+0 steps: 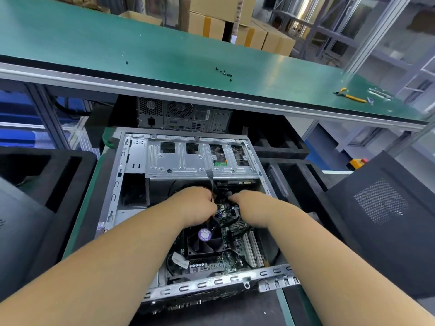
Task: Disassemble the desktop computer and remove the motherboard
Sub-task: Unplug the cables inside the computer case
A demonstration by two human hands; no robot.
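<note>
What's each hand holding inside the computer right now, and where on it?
Left hand grips dark cables near the board end. Right hand seems to pinch a black connector; its grip is largely hidden.

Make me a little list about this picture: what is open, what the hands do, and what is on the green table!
open thing: computer case, side cover off, lying flat
inside: motherboard with a black fan; silver drive cage at the far end
left hand: fingers curled round dark cables above the fan
right hand: reaching into the cables beside it; its grip is hidden
green table: small black screws, yellow-handled pliers
behind the case: another computer, back side showing
</note>
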